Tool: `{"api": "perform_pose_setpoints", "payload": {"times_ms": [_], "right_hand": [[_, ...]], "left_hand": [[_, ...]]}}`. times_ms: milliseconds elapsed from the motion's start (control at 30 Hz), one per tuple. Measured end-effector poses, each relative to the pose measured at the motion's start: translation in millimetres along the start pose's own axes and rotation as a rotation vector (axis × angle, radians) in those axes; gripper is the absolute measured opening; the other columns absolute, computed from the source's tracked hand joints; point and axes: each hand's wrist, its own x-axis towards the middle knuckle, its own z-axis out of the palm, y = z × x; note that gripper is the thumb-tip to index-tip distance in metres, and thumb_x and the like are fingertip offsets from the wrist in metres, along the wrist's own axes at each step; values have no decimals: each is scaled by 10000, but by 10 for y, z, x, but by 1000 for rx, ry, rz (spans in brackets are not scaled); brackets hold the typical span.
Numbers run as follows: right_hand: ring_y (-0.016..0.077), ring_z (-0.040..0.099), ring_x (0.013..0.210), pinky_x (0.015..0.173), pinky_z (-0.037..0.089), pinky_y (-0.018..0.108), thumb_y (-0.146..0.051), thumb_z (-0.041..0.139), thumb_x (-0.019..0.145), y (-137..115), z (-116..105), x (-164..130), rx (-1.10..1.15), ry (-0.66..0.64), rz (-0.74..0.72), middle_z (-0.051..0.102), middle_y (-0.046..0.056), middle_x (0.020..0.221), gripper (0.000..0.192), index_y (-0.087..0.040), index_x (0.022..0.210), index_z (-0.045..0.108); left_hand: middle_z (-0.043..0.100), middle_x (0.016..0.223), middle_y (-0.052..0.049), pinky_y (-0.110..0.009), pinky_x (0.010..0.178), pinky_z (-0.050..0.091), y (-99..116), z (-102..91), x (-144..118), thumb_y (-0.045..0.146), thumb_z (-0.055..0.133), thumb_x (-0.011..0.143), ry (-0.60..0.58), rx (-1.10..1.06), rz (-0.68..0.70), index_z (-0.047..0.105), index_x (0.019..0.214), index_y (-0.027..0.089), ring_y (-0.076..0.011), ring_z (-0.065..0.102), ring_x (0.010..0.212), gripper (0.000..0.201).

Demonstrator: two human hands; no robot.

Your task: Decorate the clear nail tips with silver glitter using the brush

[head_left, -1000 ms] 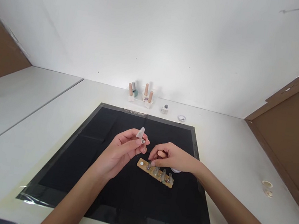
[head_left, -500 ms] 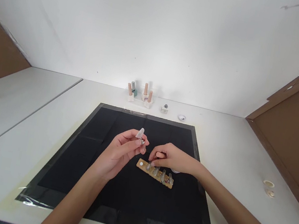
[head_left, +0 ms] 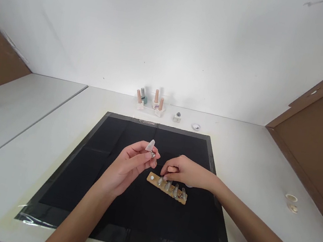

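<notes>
White desk point(head_left: 240, 151) spreads beneath a black mat point(head_left: 81, 186) at the centre of the frame. On it, just right of centre, we see a tan strip point(head_left: 154, 182) whose long axis slants down to the right, with clear nail tips standing across it. Our right hand point(head_left: 187, 170) is the nearer: its grip seems closed around a peach-coloured cap point(head_left: 173, 169), fingertips at the upper right of the leftmost tip point(head_left: 160, 182); whether they touch it, we cannot tell. Our left hand point(head_left: 132, 161), up and left of the strip, pinches a loose nail tip point(head_left: 150, 145) pointing upward, slightly right.
</notes>
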Motion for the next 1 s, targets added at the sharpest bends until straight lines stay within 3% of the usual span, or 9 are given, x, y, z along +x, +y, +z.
{"api": "perform_pose_setpoints", "payload": {"times_ms": [433,1000], "right_hand": [[80,348,498,492,325,194,-226,620,788,20,-1,-22,21,-1,-4,326,-88,528,87,-155,826,653],[77,406,524,488,344,181,-127,562,741,17,13,-29,-58,35,-5,469,-54,603,58,-147,723,612]], "left_hand": [[634,764,-24,-251,666,449,-4,6,5,198,679,787,-7,2,-3,699,781,163,-109,525,649,41],[639,771,-17,-250,682,444,-14,1,4,201,671,796,-5,3,-13,701,784,168,-105,529,652,45]]}}
